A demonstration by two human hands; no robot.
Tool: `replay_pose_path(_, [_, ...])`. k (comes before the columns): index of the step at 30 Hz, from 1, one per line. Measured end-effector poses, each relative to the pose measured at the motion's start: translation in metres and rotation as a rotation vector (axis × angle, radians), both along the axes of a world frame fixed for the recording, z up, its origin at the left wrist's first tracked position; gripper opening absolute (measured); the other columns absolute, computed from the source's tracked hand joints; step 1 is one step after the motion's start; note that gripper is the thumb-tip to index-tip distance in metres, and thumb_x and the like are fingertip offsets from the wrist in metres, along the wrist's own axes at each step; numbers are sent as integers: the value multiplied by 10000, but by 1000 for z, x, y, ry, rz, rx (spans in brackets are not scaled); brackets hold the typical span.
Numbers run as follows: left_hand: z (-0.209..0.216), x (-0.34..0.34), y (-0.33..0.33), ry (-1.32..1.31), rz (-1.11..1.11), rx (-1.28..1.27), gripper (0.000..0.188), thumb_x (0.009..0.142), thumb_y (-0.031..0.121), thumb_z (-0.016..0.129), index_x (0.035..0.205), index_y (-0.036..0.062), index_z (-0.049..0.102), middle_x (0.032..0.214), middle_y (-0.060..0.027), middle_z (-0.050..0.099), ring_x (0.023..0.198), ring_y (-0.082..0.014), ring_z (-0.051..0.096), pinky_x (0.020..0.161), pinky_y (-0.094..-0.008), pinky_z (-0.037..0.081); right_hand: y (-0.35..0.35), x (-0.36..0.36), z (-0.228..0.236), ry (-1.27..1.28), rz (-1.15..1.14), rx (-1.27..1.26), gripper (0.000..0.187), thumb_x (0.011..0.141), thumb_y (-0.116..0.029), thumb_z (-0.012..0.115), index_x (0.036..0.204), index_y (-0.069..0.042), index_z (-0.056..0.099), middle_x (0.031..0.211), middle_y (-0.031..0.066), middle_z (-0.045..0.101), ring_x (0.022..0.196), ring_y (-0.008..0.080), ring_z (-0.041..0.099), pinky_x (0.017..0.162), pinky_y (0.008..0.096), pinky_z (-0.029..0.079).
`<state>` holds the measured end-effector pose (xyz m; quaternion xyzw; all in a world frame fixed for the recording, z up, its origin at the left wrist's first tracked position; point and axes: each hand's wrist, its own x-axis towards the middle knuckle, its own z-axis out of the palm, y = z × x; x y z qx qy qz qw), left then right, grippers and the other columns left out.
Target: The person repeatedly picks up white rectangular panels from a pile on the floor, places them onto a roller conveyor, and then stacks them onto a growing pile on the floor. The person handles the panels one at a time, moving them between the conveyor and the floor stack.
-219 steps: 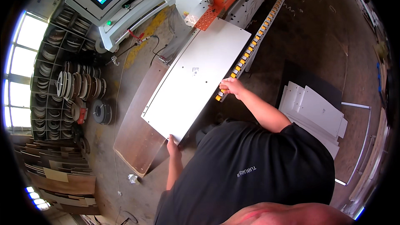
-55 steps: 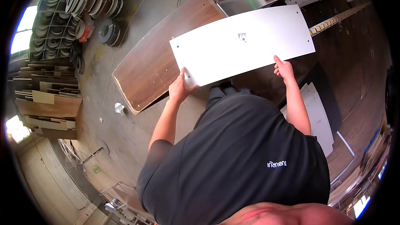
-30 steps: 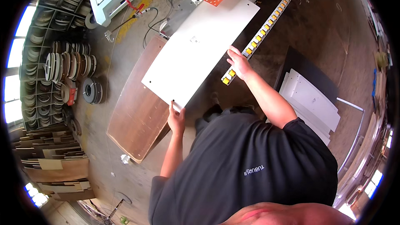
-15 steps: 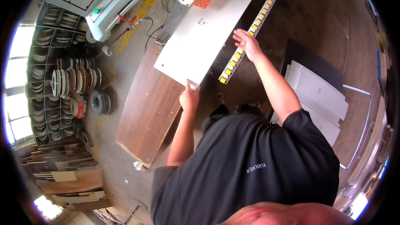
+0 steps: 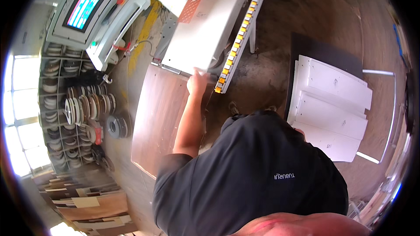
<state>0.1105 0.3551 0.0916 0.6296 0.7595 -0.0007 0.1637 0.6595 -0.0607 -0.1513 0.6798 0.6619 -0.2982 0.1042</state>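
A long white panel (image 5: 203, 32) lies under the orange guard of a machine, its far end out of sight beneath it. My left hand (image 5: 198, 83) is at the panel's near end, touching or almost touching it. Motion smears the fingertips, so their grip cannot be made out. My right hand is out of sight; only a sliver of skin shows beside my black shirt, close to a stack of white panels (image 5: 330, 120) on the right.
A wood-grain board (image 5: 159, 105) stands below the machine bed. Along the right runs a rail with yellow rollers (image 5: 234, 50). The control console (image 5: 83, 13) is at upper left, above racks of edge-band rolls (image 5: 89, 109). A dark sheet (image 5: 323, 54) lies beneath the stacked panels.
The white panel has moved farther under the orange guard. My right hand has left the roller rail and dropped out of view. The view has turned toward the right; my left hand stays near the panel's end.
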Motion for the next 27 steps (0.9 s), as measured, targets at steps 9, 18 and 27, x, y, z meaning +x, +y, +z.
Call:
replay_pose_path(9, [-11,80,24,-87,-26,200,551,945,382,565,1449,172,491,1057,-164,732,920,-370,701,807,-495,540,-50,-22,-48,505,-905,8,329,972,-360,584,1030,-71,731,967,149,731,900,277,703,796,404,535])
replay_pose_path(18, [-83,299,11,-695,-563,-701,343,964,215,637,1243,15,650,939,-112,739,777,-153,703,659,-290,547,-62,-46,-4,623,-1205,79,419,974,-434,537,1046,-78,745,997,153,738,954,358,699,816,427,538])
replay_pose_path(27, [-269,493,49,-543,-615,-1206,300,969,267,613,1180,57,647,969,-87,707,780,-186,675,619,-299,520,-85,-101,7,315,-1501,-376,505,1010,-508,496,1139,-85,739,1141,156,725,1105,337,677,948,413,528])
